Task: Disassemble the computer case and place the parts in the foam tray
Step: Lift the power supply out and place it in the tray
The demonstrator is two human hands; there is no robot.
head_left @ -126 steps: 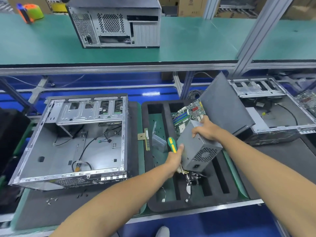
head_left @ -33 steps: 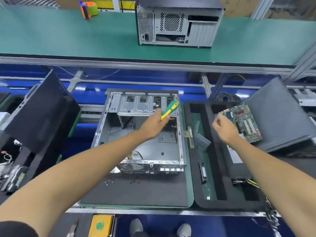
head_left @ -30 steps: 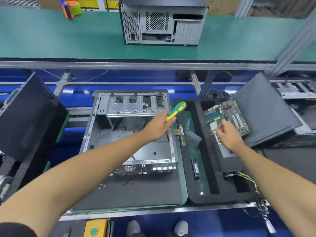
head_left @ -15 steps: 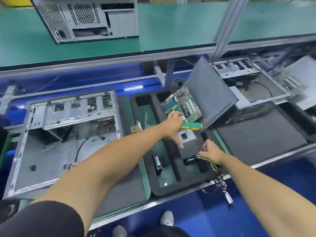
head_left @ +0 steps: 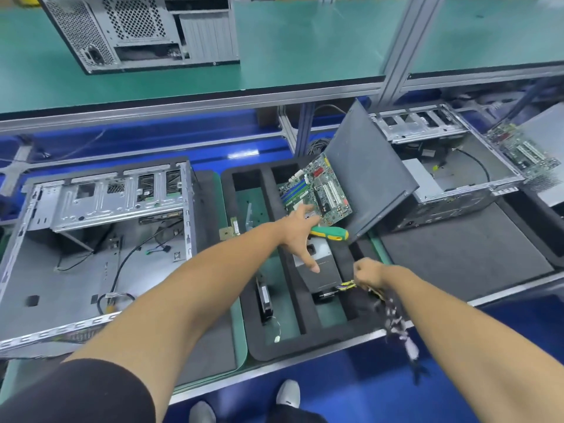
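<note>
Green matting covers our bench. At its near edge our right hand (head_left: pixel 367 272) clamps blurred cables (head_left: pixel 393 312); the left hand (head_left: pixel 300 232) spreads over the power supply (head_left: pixel 317 270), partly hidden, in the foam tray (head_left: pixel 274 346), screwdriver (head_left: pixel 331 232) tucked underneath. Farther left sits the open computer case (head_left: pixel 100 239).

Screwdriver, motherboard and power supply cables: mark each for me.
screwdriver (head_left: pixel 330 233), head view, green handle.
motherboard (head_left: pixel 317 190), head view, board centre.
power supply cables (head_left: pixel 346 285), head view, yellow wires beside the right hand (head_left: pixel 367 272).
</note>
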